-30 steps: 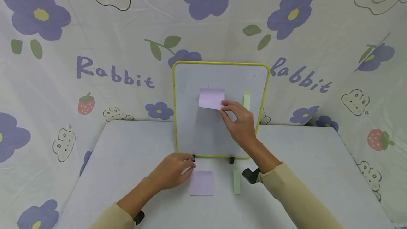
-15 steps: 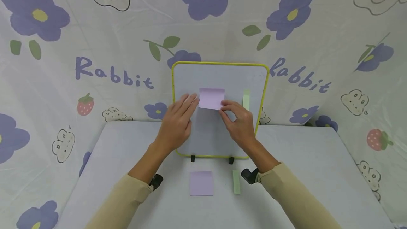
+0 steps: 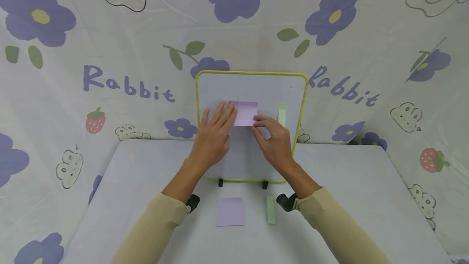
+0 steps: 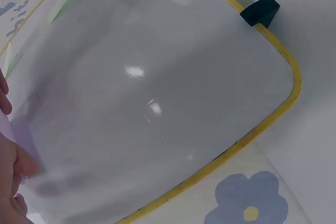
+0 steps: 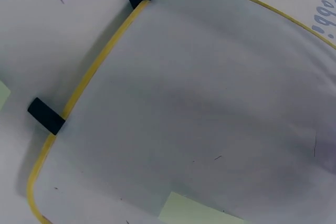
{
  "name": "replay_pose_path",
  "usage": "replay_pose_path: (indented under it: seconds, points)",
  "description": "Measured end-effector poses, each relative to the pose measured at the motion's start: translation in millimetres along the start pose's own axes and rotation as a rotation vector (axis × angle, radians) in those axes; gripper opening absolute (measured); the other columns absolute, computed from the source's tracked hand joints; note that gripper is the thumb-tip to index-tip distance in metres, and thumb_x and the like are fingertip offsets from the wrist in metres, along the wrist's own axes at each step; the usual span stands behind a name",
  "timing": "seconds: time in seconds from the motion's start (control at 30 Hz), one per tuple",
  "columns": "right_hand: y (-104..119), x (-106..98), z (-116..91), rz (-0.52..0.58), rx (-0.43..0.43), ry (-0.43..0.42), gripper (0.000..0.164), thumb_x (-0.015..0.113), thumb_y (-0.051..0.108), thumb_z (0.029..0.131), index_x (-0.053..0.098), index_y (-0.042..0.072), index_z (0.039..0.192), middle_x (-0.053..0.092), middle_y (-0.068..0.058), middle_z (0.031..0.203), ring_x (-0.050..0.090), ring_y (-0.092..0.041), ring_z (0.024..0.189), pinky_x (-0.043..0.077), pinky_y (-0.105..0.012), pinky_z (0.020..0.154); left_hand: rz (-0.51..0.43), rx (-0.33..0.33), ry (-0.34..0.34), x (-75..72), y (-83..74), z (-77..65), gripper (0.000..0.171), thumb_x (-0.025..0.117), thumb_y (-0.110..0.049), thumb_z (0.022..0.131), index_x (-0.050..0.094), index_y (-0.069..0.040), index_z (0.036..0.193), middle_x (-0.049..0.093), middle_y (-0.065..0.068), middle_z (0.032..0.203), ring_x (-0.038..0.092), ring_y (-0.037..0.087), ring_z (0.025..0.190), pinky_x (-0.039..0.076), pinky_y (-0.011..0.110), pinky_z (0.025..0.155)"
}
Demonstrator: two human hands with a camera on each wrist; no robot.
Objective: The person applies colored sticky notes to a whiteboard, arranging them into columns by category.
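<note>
2 beige sleeves (image 3: 151, 231) end beside 2 rounded black wrist cameras (image 3: 286, 202).

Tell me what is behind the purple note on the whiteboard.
The whiteboard is behind the purple note, its surface showing below and above, with a short mark just over the top edge. The patch directly behind is covered, so any marks there cannot be seen.

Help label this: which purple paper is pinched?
The purple paper on the whiteboard; the right hand pinches it. The other paper lies on the table.
</note>
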State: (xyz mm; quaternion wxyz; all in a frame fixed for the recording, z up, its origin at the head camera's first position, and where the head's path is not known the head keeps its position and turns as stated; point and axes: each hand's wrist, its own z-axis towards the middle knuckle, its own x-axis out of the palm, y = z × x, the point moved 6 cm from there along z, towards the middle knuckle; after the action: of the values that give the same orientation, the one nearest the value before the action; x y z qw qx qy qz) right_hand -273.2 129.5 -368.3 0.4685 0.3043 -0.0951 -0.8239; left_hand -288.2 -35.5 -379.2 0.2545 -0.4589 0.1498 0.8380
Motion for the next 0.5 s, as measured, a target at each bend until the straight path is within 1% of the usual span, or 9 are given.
replay_pose_path:
  seconds: [0.23,0.5]
  points:
    - [-2.9,3.2,-0.5,-0.012,0.037,0.024,0.010,0.075,-0.002,0.085,0.072,-0.005,0.094,0.072,-0.017,0.111,0.068,-0.029,0.106,0.053,-0.043,0.092,0.040,-0.004,-0.008,-0.2,0.5,0.1,0.066,0.054,-0.008,0.092,0.035,-0.007,0.155,0.027,0.004,0.162,0.019,0.024,0.151,0.017,0.060,0.116]
    - [-3.7,2.2,0.2,-0.003,0.005,-0.002,0.010,0.077,-0.003,0.083,0.072,-0.006,0.092,0.073,-0.018,0.108,0.069,-0.031,0.104,0.053,-0.043,0.090,0.087,0.016,0.000,3.1,-1.2,1.5,0.066,0.053,-0.008,0.092,0.034,-0.009,0.155,0.026,0.003,0.163,0.020,0.023,0.151,0.016,0.061,0.116]
